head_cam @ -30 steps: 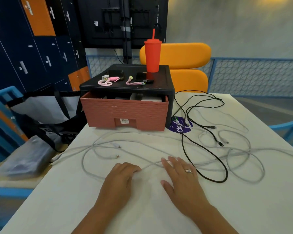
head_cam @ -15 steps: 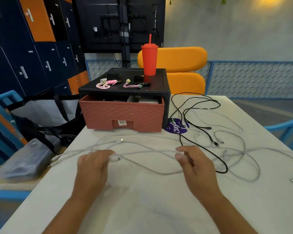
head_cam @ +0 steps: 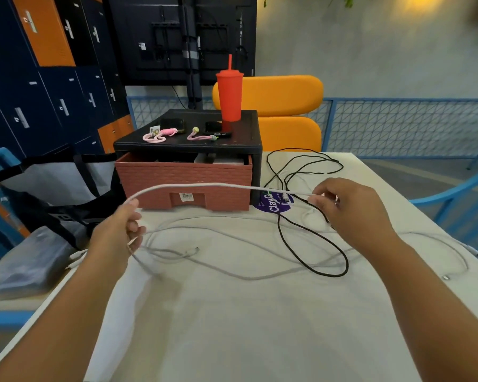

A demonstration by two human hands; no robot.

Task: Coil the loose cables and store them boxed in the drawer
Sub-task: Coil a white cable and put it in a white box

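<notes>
A white cable [head_cam: 204, 185] stretches in the air between my two hands, in front of the drawer. My left hand [head_cam: 116, 235] grips one part of it at the left, fingers curled round it. My right hand [head_cam: 351, 208] pinches it near the right end. More white cables [head_cam: 232, 274] and a black cable [head_cam: 329, 252] lie tangled on the white table [head_cam: 246, 326]. The pink brick-patterned drawer [head_cam: 182, 186] sits slightly pulled out of its black unit [head_cam: 188, 144], with a white box [head_cam: 221, 160] partly visible inside.
A red tumbler [head_cam: 229, 95] with a straw, two pink straps [head_cam: 160, 135] and dark small items sit on the black unit. A purple sticker [head_cam: 271, 206] lies beside the drawer. A bag [head_cam: 53, 194] and grey pouch [head_cam: 25, 266] sit left; a blue chair [head_cam: 453, 199] stands right.
Both hands have lifted off the table with a white cable, and moved apart, stretching it in the air. The camera has come closer to the table.
</notes>
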